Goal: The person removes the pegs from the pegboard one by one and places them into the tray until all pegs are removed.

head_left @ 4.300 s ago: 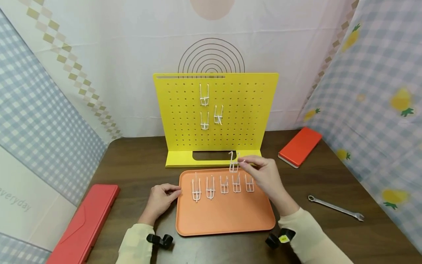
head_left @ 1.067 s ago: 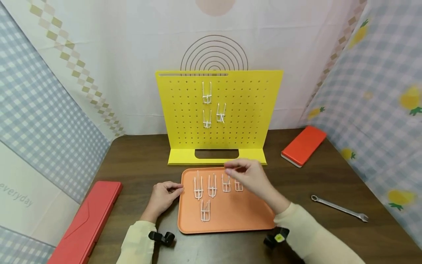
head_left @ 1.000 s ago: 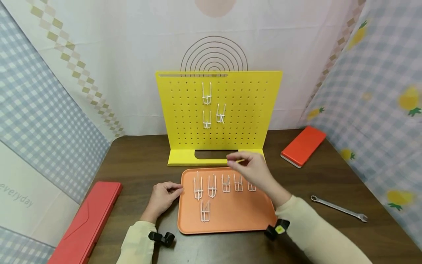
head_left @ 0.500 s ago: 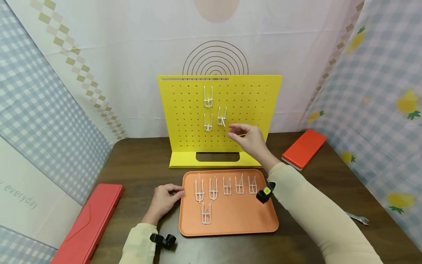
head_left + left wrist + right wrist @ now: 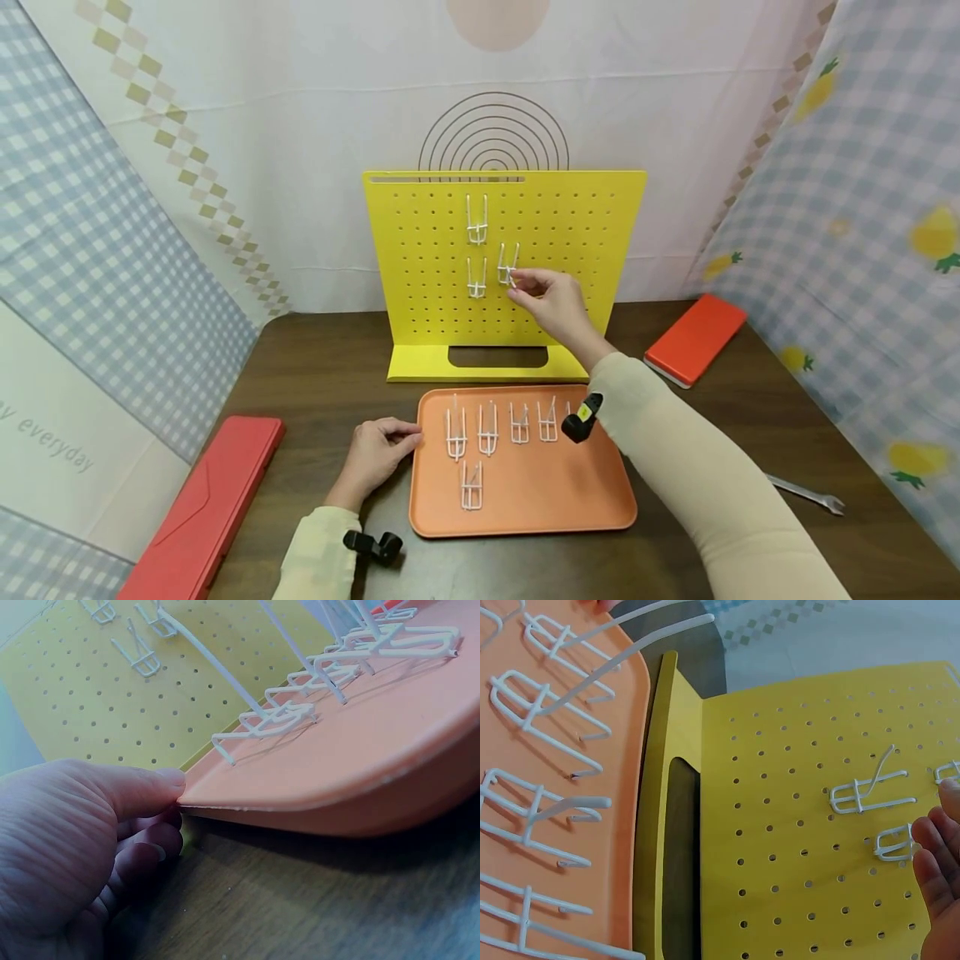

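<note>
A yellow pegboard (image 5: 438, 308) stands upright with three white wire hooks on it. My right hand (image 5: 557, 304) is at the rightmost hook (image 5: 508, 252), pinching its projecting prong between thumb and fingertips. The other two, an upper hook (image 5: 477, 232) and a lower hook (image 5: 477, 288), hang to its left. In front of the board lies an orange tray (image 5: 540, 508). My left hand (image 5: 375, 454) pinches its left rim, thumb (image 5: 150, 791) on top and fingers curled beneath. Several loose wire hooks, one of them a nearer hook (image 5: 472, 487), lie on the tray.
A red case (image 5: 206, 500) lies at the left of the dark wooden table (image 5: 322, 358). To the right are a red box (image 5: 696, 337) and a wrench (image 5: 813, 496), partly covered by the right sleeve. Patterned cloth (image 5: 315, 167) hangs behind and on both sides.
My right hand laid a hook at the tray's front left, then rose from above the tray to the board's rightmost hook and took hold of it. The left hand stays at the tray rim.
</note>
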`<action>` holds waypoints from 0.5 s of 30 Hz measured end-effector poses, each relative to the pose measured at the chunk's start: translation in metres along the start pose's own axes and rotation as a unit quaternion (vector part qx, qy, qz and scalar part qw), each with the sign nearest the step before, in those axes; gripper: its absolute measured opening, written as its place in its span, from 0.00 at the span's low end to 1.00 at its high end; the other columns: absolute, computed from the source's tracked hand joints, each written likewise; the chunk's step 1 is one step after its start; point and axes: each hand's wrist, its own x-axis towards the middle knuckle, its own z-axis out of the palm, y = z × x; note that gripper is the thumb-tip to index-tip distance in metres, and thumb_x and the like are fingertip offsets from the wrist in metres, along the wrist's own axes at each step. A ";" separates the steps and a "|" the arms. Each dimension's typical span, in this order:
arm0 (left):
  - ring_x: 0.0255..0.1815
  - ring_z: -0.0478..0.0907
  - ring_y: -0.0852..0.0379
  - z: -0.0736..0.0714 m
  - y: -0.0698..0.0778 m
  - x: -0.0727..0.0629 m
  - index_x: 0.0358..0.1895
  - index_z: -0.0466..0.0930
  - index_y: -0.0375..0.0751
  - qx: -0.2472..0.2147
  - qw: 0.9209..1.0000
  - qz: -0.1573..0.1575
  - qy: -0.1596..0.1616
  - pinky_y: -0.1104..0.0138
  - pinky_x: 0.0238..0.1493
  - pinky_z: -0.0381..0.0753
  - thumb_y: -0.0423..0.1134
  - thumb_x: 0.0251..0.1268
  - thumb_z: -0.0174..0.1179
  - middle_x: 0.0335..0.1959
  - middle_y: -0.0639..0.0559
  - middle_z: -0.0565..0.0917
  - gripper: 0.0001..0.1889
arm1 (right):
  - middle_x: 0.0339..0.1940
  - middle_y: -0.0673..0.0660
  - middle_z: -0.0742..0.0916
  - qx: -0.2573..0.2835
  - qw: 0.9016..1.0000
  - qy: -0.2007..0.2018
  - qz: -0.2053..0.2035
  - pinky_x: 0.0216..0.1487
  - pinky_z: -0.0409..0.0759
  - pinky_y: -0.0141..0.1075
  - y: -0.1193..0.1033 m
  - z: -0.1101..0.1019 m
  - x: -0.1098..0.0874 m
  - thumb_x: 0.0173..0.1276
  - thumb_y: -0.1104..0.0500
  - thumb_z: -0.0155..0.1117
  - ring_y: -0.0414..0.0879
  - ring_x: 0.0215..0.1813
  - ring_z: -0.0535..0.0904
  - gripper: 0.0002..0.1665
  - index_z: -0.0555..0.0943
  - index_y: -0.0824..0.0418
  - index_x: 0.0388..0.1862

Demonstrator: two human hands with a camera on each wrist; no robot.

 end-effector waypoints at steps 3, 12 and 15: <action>0.28 0.80 0.62 0.000 0.000 0.000 0.32 0.89 0.45 0.002 1.000 0.005 0.001 0.71 0.29 0.79 0.36 0.55 0.71 0.29 0.56 0.86 0.02 | 0.38 0.52 0.88 -0.002 1.000 -0.005 0.011 0.38 0.81 0.35 -0.001 0.001 0.002 0.64 0.55 0.69 0.43 0.40 0.82 0.19 0.84 0.58 0.53; 0.28 0.80 0.62 0.000 0.000 0.001 0.32 0.89 0.45 0.001 1.000 0.008 -0.001 0.71 0.29 0.79 0.36 0.55 0.71 0.30 0.57 0.86 0.02 | 0.41 0.50 0.87 -0.004 0.999 -0.016 0.038 0.38 0.81 0.35 -0.002 0.004 0.006 0.66 0.54 0.66 0.42 0.41 0.81 0.18 0.84 0.58 0.53; 0.29 0.80 0.62 0.000 0.000 0.001 0.32 0.89 0.45 -0.001 1.000 0.009 -0.001 0.71 0.29 0.79 0.36 0.55 0.71 0.30 0.56 0.86 0.02 | 0.40 0.49 0.87 -0.006 0.999 -0.011 0.042 0.38 0.80 0.36 -0.002 0.004 0.007 0.66 0.54 0.66 0.42 0.41 0.81 0.17 0.84 0.58 0.52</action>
